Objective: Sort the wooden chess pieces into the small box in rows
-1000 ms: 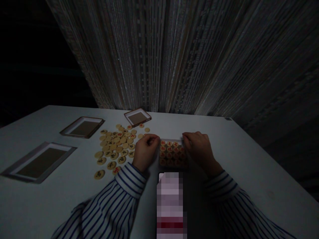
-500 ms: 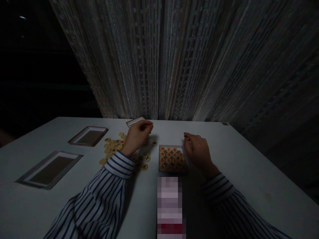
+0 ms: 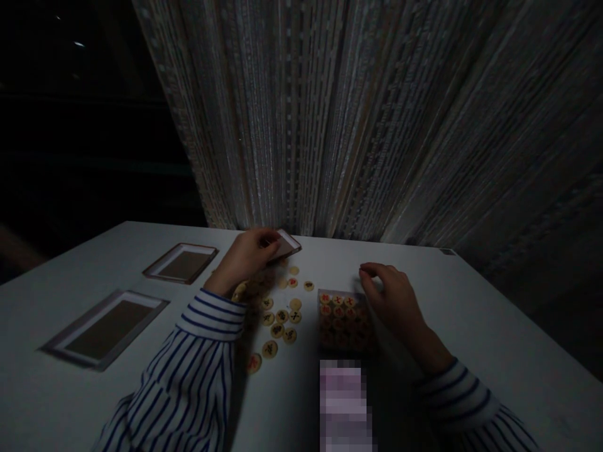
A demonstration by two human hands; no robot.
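My left hand (image 3: 247, 256) hangs over the heap of loose Chinese chess pieces (image 3: 281, 316), its fingers curled together in front of a small rimmed tray or lid (image 3: 288, 243). Whether it touches that rim, or pinches anything, I cannot make out. Around the heap, round wooden discs with black or red characters are scattered. A clear-sided box (image 3: 347, 320) holds rows of red-marked pieces, with a gap at its back right corner. Just right of that box my right hand (image 3: 398, 301) is raised, thumb and forefinger tips together; anything between them is too small to see.
Two shallow open trays or lids, a brown-rimmed one (image 3: 180, 262) and a larger grey-rimmed one (image 3: 106, 329), lie left on the white table (image 3: 188, 320). A string curtain (image 3: 325, 125) hangs behind the table. A blurred hand or arm (image 3: 19, 248) shows at the far left.
My left hand has shifted left relative to the pieces, uncovering more of the loose discs and the back tray. The camera view has turned slightly left. My right hand stays beside the box.
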